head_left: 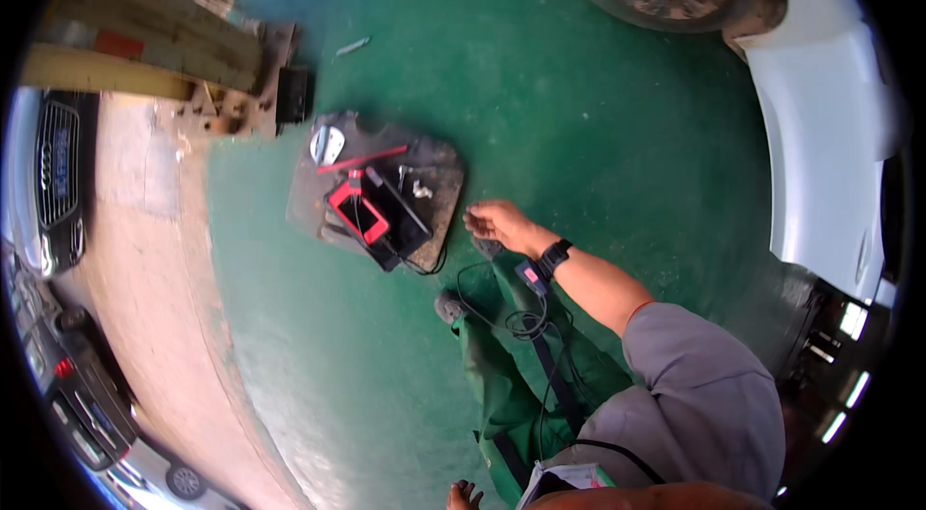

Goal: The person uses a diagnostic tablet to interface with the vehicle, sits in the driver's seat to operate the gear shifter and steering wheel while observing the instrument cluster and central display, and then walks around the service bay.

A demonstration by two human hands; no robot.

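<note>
Left of centre in the frame, a red-cased device (pixel 359 209) lies on a dark board (pixel 444 184), below a red bar (pixel 362 160). At the bottom edge, the left hand (pixel 465 496) is cut off; I can't tell its grip. Near the middle, the right hand (pixel 497 223) hovers just beside the board, fingers loosely bent, narrow; whether they pinch anything small, I can't tell. I'd keep that wrist clear of the coiled cable (pixel 527 323).

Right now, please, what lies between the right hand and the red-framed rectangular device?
The head view shows a flat black object, brownish board and green floor.
</note>
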